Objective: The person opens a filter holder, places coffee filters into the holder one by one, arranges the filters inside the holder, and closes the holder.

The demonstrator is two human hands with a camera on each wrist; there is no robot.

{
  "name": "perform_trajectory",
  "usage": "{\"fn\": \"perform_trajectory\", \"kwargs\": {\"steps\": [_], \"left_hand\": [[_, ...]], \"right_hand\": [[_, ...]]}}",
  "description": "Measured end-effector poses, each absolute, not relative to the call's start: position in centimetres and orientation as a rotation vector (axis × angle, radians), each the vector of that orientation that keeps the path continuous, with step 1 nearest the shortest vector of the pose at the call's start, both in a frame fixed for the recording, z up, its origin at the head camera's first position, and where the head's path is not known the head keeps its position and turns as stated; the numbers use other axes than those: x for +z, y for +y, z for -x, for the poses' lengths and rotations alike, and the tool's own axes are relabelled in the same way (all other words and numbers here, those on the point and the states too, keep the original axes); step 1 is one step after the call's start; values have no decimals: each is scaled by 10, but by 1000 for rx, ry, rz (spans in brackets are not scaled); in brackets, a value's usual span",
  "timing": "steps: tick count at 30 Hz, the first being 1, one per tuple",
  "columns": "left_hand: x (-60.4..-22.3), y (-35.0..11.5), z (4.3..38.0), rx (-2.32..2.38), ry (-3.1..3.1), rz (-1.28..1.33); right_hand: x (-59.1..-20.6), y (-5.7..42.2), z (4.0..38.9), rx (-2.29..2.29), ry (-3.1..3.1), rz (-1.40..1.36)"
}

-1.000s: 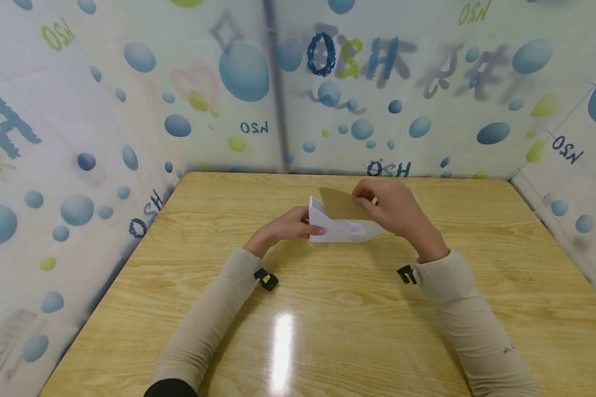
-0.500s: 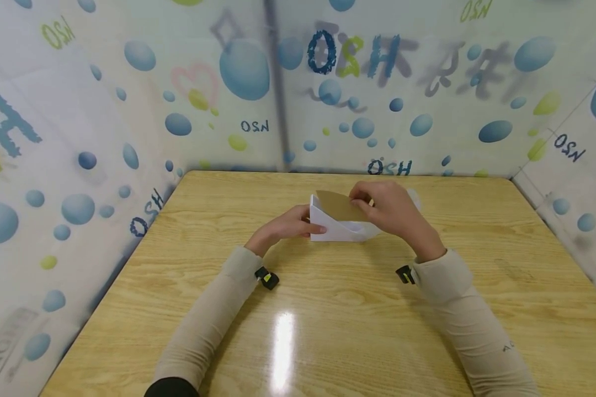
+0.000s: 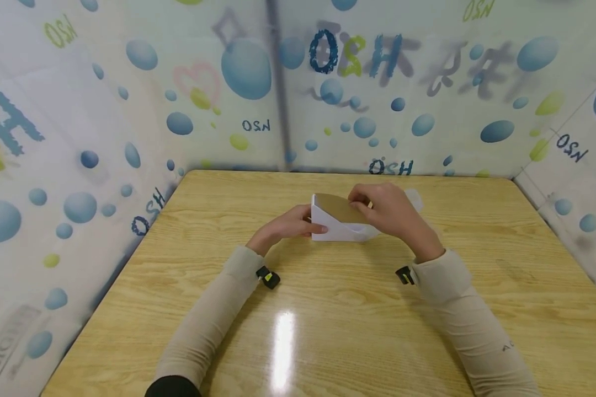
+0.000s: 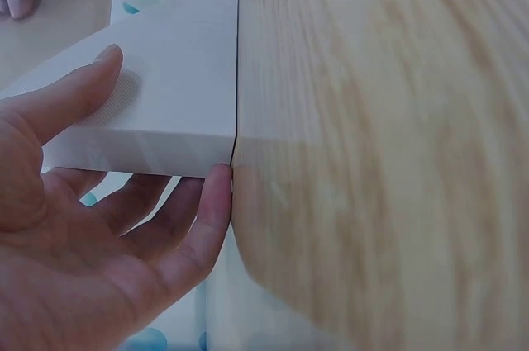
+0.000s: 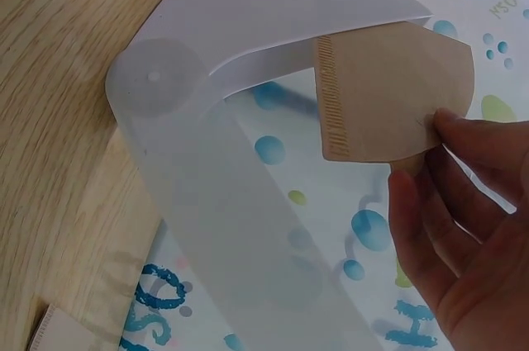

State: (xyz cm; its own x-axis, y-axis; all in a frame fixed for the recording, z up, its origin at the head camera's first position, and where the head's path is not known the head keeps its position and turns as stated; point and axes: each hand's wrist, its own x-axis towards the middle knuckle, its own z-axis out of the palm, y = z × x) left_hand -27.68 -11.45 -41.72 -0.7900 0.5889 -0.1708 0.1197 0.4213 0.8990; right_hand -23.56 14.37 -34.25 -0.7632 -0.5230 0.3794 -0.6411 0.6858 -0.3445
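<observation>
My left hand (image 3: pixel 290 222) grips one end of a white filter box (image 3: pixel 335 232), upright on the table. In the left wrist view its thumb lies on the broad face, with the other fingers around the end wall. A frosted lid (image 5: pixel 248 235) swings out from the box's round hinge corner. My right hand (image 3: pixel 391 212) pinches a brown paper coffee filter (image 5: pixel 388 91) with a crimped edge, thumb on one side and fingers on the other. In the head view the filter (image 3: pixel 339 210) stands at the box's open top, its lower part hidden behind the front wall.
Another brown paper piece (image 5: pixel 70 334) lies on the table at the corner of the right wrist view. The wooden table (image 3: pixel 328 320) meets a patterned curtain (image 3: pixel 218 149) at its back edge. Small black cameras (image 3: pixel 268 277) sit on both wrists.
My right hand has lowered slightly, and the filter has tipped and sunk toward the box, its upper left corner now at the box's tall end. My left hand keeps its grip.
</observation>
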Motion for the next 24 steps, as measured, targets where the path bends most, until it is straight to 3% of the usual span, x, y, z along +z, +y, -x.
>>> {"fn": "perform_trajectory", "kwargs": {"steps": [24], "left_hand": [[-417,-115,278,1348,2209,-602]], "right_hand": [[-347,139,239,657,-2709,-952]]}}
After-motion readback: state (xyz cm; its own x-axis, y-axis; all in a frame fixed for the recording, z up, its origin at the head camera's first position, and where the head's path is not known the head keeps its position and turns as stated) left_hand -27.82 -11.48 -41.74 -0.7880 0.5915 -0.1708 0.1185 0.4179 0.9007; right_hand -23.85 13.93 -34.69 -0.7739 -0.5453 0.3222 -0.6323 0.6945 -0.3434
